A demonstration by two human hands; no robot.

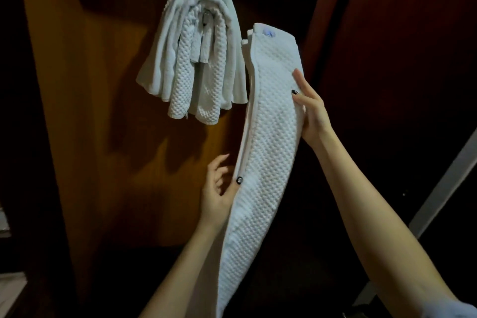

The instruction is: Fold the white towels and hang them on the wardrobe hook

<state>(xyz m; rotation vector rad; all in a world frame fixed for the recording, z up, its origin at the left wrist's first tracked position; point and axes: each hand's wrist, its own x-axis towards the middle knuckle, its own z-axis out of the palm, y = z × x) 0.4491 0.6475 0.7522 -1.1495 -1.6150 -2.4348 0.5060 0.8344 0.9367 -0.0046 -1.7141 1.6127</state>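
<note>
I've got the folded waffle towel (268, 137) up as a long strip, right hand (311, 111) pinching its right edge, left hand (219, 188) gripping the left edge with thumb on top; folding looks done, so next I'd lift it over the hook. The hook itself is buried under the hanging towels (196, 54) on the wardrobe panel (85, 85), so that bundle is the obstacle; dark doors (400, 59) sit to the right.

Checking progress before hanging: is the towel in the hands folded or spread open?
Folded. The towel is a long narrow strip with stacked layer edges showing along its left side and top, held between the left hand and right hand.
</note>
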